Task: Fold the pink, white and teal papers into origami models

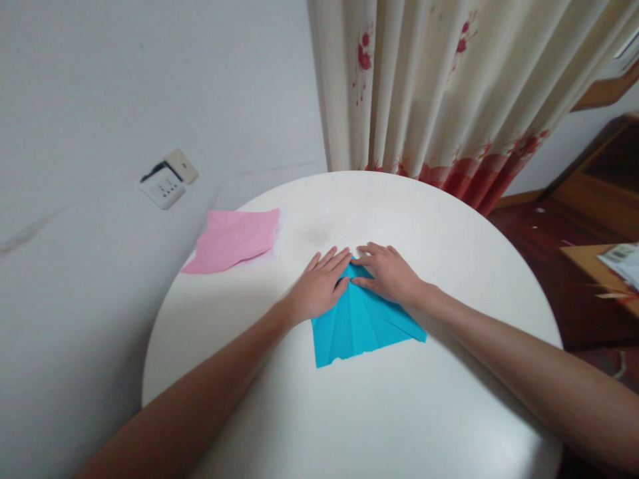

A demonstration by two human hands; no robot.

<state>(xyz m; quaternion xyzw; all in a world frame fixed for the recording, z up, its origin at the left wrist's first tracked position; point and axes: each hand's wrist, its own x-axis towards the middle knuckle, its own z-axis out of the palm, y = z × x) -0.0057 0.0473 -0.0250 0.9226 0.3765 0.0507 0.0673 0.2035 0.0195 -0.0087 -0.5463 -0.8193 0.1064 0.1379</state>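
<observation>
A creased sheet of blue paper lies on the white round table, its upper part narrowed toward a point and its near edge ragged. My left hand rests flat over the upper left side of the paper, fingers stretched away from me. On the upper right side lies my right hand, palm down with the fingers apart. Both hands touch the paper close to its tip, and their fingertips almost meet there. Part of the paper is hidden beneath them.
Pink paper lies on a whitish sheet at the table's far left, by the wall. A wall socket sits above it. Behind the table hangs a flowered curtain. To the right, a wooden surface bears papers.
</observation>
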